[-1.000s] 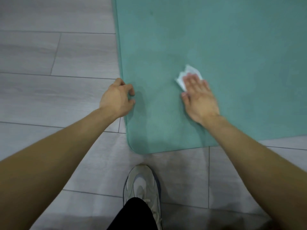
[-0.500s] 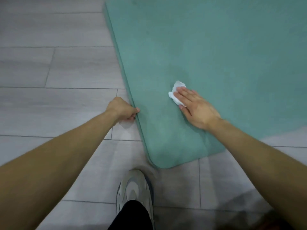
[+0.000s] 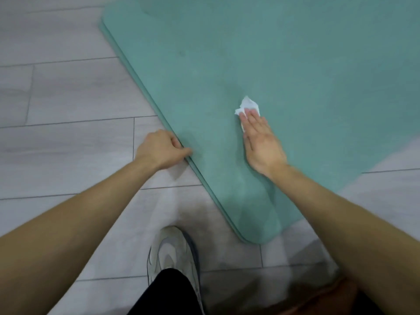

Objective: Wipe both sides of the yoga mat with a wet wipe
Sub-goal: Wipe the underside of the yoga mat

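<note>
- Wiping the upper face: the right hand [image 3: 261, 142], fingers flat, presses the wet wipe [image 3: 248, 105] on the yoga mat [image 3: 295, 64], which lies on the floor [image 3: 68, 98].
- The left hand [image 3: 159, 151] pinches the mat's left edge, a curled grip.
- Next, probably: further strokes, later flipping.

- Yoga mat [image 3: 295, 64]: its long left edge, which ran nearly straight away from the person a second ago, now runs slantwise, and its near corner now lies right of the shoe [image 3: 172, 253] instead of straight ahead of it.
- Left hand [image 3: 159, 151]: earlier loosely curled against the mat's edge, now gripping that edge, thumb on top.
- Right hand [image 3: 261, 142]: has slid the wet wipe [image 3: 248, 105] farther from the mat's left edge; flat fingers press on it.
</note>
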`<state>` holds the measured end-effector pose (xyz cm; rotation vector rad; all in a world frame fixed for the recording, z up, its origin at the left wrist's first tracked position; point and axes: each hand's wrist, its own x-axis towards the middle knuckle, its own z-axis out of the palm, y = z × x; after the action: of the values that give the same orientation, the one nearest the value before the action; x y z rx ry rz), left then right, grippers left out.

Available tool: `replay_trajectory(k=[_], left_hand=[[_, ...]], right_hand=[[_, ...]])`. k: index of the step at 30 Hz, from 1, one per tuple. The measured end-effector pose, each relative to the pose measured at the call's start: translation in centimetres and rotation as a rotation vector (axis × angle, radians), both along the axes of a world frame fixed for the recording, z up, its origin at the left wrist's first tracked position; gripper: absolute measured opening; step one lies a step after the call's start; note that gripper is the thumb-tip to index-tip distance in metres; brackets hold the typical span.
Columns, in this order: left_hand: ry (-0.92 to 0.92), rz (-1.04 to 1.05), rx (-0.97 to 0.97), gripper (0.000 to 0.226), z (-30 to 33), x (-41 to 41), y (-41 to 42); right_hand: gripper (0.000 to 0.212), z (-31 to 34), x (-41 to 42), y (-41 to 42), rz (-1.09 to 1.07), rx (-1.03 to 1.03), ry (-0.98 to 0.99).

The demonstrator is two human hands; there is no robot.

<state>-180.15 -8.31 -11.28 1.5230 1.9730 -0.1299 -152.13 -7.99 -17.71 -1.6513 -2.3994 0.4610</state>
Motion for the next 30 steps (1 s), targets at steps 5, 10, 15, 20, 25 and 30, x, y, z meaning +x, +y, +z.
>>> replay_trajectory(k=[5, 10, 15, 20, 25, 30], left_hand=[[0.254, -0.367, 0.223, 0.092, -0.8, -2.4, 4.9], [0.202, -0.415, 0.087, 0.101, -1.8, -1.8, 5.6], [0.195, -0.369, 0.098, 0.101, -0.6, -1.2, 5.6], [0.204, -0.376, 0.107, 0.099, 0.0, -0.8, 5.7], [0.209, -0.365, 0.112, 0.099, 0.3, -0.8, 5.7], [0.213, -0.381, 0.142, 0.100, 0.3, -1.1, 5.6]], right_hand=[[0.089, 0.0, -2.4, -8.8, 0.714, -0.099, 0.004], [0.092, -0.3, 5.4, 3.5, 0.216, -0.056, -0.038], [0.082, -0.8, -2.0, -1.5, 0.237, -0.050, 0.064], [0.093, -0.2, -1.1, -0.7, 0.807, -0.061, 0.029], [0.097, 0.5, 3.0, 8.9, 0.033, -0.104, -0.012], [0.088, 0.2, -2.8, -2.5, 0.954, -0.157, 0.014]])
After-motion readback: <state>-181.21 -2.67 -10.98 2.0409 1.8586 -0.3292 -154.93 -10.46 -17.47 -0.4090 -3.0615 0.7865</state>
